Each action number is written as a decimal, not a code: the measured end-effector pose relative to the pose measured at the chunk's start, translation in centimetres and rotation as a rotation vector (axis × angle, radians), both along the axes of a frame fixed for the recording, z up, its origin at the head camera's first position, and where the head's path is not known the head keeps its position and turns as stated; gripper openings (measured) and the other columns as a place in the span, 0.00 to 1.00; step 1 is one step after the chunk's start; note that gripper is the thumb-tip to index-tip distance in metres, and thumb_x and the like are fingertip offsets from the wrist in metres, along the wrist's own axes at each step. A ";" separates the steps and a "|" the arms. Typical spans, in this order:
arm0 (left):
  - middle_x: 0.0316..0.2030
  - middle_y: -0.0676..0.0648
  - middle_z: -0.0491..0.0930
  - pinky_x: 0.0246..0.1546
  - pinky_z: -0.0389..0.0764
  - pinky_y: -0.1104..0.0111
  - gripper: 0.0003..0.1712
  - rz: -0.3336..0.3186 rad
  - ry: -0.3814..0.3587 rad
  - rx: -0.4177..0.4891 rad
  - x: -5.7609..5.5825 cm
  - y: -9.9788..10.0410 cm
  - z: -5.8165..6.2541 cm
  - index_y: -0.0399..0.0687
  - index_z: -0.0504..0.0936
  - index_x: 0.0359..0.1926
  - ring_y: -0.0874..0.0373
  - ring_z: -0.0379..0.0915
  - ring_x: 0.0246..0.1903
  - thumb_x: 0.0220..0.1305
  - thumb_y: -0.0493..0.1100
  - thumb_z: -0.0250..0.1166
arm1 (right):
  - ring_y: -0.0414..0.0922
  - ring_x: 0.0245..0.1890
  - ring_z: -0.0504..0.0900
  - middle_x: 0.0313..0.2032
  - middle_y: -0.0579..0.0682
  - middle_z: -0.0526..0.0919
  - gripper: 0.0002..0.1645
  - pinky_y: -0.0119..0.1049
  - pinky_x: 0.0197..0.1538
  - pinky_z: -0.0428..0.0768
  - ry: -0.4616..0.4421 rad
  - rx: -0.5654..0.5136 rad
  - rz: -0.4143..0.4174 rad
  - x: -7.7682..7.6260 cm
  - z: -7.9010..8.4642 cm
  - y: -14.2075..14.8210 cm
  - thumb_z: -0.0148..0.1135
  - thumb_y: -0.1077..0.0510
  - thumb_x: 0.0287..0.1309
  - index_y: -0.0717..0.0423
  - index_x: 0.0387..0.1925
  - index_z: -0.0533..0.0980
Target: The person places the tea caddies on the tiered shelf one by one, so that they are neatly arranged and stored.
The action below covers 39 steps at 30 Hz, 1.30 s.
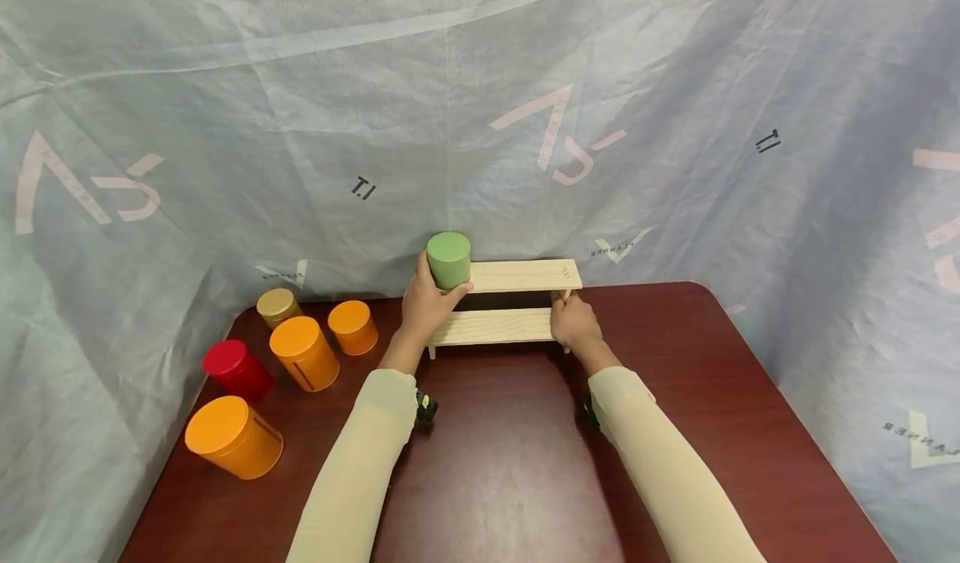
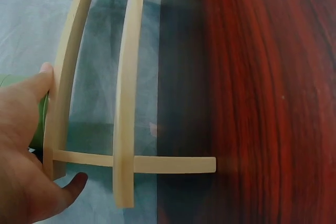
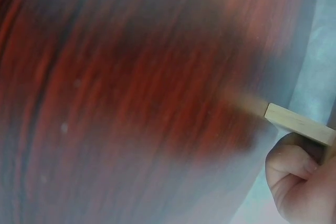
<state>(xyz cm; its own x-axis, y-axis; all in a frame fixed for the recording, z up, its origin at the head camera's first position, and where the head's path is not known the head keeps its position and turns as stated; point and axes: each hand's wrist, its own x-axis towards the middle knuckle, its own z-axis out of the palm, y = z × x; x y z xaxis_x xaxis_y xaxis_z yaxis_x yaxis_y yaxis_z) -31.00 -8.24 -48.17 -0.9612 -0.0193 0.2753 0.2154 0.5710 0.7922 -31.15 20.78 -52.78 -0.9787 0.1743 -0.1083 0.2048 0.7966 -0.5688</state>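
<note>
In the head view, your left hand [image 1: 427,305] has its fingers curled round the green canister [image 1: 450,261], which is at the left end of the upper board [image 1: 525,276] of the wooden shelf [image 1: 502,327]. Your right hand [image 1: 576,323] grips this shelf at its right end. On the table [image 1: 495,455], at the left, there are a red canister [image 1: 240,371], three orange canisters [image 1: 306,355] and a gold canister [image 1: 278,307]. In the left wrist view, your thumb touches the upper board, and the green canister is partly hidden. In the right wrist view, your fingers are bent against the shelf's wooden end.
</note>
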 end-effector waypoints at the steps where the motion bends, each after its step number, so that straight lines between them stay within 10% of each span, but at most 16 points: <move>1: 0.76 0.38 0.66 0.71 0.71 0.38 0.62 -0.008 -0.001 -0.003 0.1 -0.1 0.1 0.54 0.45 0.85 0.38 0.69 0.72 0.64 0.59 0.76 | 0.64 0.44 0.86 0.46 0.69 0.84 0.33 0.58 0.50 0.85 0.009 -0.001 0.001 0.0 0.0 0.0 0.27 0.42 0.79 0.61 0.52 0.73; 21: 0.80 0.39 0.60 0.74 0.68 0.39 0.66 -0.068 -0.025 0.032 0.4 -0.7 -0.1 0.59 0.41 0.86 0.38 0.63 0.76 0.62 0.56 0.78 | 0.61 0.38 0.86 0.42 0.68 0.83 0.34 0.55 0.44 0.85 0.004 -0.001 0.003 0.2 -0.1 0.1 0.25 0.43 0.79 0.63 0.54 0.73; 39: 0.84 0.40 0.52 0.81 0.57 0.41 0.55 -0.085 -0.136 0.032 2.9 -2.5 0.8 0.47 0.40 0.86 0.40 0.49 0.83 0.75 0.49 0.67 | 0.64 0.43 0.86 0.45 0.69 0.83 0.35 0.58 0.49 0.85 0.007 -0.014 -0.001 0.3 0.0 0.0 0.26 0.42 0.79 0.63 0.55 0.73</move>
